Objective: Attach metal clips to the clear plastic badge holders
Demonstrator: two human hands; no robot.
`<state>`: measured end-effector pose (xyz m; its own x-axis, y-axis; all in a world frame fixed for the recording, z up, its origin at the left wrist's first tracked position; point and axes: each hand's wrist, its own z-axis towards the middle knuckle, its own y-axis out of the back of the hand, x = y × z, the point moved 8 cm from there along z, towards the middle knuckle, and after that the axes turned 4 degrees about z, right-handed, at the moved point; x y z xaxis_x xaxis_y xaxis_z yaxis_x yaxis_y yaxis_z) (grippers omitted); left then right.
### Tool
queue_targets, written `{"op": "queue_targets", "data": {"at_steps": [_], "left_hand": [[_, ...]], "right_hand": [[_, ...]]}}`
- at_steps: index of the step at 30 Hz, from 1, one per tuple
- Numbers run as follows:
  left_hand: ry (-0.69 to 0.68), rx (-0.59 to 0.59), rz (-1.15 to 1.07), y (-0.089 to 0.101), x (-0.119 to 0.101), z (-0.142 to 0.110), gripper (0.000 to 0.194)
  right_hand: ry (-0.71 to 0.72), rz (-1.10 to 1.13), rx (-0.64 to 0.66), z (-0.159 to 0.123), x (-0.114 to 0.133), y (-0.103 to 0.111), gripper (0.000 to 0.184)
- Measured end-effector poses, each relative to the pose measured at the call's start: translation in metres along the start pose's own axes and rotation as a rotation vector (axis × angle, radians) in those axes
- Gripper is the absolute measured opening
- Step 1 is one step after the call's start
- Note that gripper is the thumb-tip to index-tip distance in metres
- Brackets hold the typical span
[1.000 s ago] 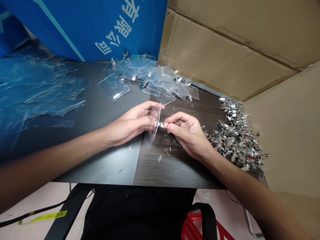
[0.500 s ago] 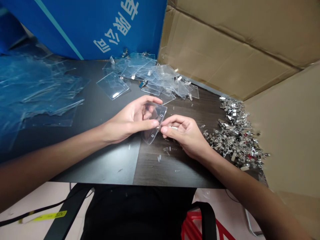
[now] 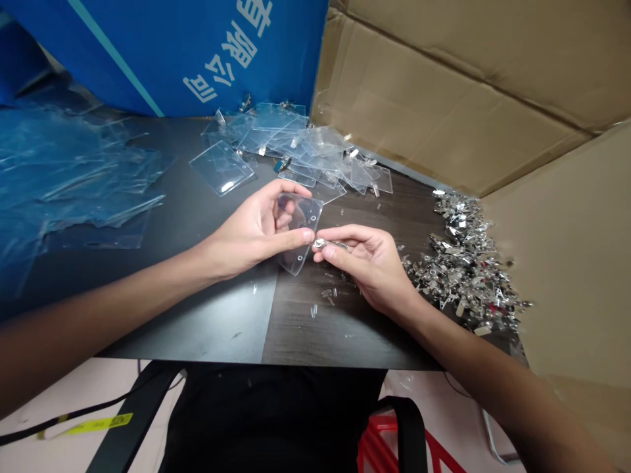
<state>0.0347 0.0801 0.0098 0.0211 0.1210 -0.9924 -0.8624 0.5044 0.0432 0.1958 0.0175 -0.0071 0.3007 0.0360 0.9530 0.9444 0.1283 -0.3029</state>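
My left hand (image 3: 261, 220) grips a clear plastic badge holder (image 3: 296, 256), its thumb pressed on the edge between two small round holes. The holder is tilted and slightly bowed. Close to that edge, my right hand (image 3: 367, 259) pinches a metal badge clip (image 3: 320, 243) between thumb and fingers. A round snap shows at the clip's near end; the rest is partly covered by the fingers. Whether the clip's strap passes through the holder's slot, I cannot tell.
A heap of badge holders with clips (image 3: 296, 141) lies at the back. Loose metal clips (image 3: 463, 269) are piled at right beside a cardboard wall (image 3: 557, 249). Stacked plastic holders (image 3: 73, 177) cover the left. Small clear scraps (image 3: 314, 311) dot the table (image 3: 236, 328).
The holder has shifted slightly up and left with my left hand. In my right fingers the clip has turned, so its round snap now shows.
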Motion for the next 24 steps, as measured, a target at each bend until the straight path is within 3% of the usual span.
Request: {"op": "queue_targets", "data": {"at_steps": [5,15,24], "left_hand": [[-0.053,-0.068,0.101,0.006,-0.003,-0.001,0.062],[-0.209,-0.126,0.227,0.005,-0.016,-0.008,0.053],[-0.371,-0.129,0.491,0.0,-0.02,-0.019,0.054]], "right_hand": [[0.066,-0.03,0.009,-0.001,0.006,-0.002,0.028],[0.052,-0.069,0.022,-0.004,0.009,-0.006,0.037],[0.122,-0.205,-0.035,-0.004,0.012,-0.003,0.026]]}}
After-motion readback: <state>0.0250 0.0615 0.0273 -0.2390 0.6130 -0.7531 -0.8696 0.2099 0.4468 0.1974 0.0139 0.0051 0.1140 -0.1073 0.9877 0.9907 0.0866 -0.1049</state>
